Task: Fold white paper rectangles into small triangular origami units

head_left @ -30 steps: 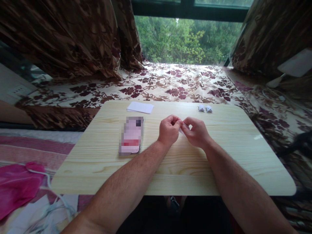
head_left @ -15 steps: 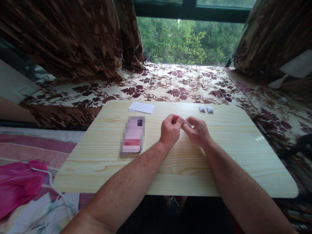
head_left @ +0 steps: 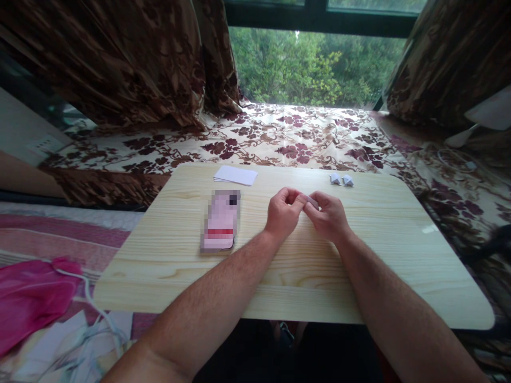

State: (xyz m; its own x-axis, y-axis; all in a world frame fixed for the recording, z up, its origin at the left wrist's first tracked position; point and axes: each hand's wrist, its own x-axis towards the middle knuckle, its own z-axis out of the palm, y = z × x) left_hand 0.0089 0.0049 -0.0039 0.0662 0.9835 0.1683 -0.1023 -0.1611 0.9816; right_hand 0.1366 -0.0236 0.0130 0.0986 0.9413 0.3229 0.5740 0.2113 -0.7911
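Over the middle of the light wooden table (head_left: 159,287), my left hand (head_left: 284,211) and my right hand (head_left: 328,215) meet at the fingertips. Both are closed on a small folded piece of paper (head_left: 312,201), pinched between thumbs and fingers. Most of the paper is hidden by the fingers, so its full shape cannot be made out. Two small folded paper shapes (head_left: 341,180) with pointed tops stand side by side beyond my right hand. A stack of white paper sheets (head_left: 236,175) lies farther off, to the left of my hands.
A pink phone (head_left: 220,219), partly pixelated, lies on the table left of my hands. Behind the table is a ledge with floral cloth (head_left: 295,133) under a window. Pink fabric (head_left: 35,298), a white cable (head_left: 85,290) and papers lie at the lower left.
The whole view has shifted slightly, so everything on the table appears a little farther right. My hands keep the same pinch on the paper, with hardly any movement of the fingers.
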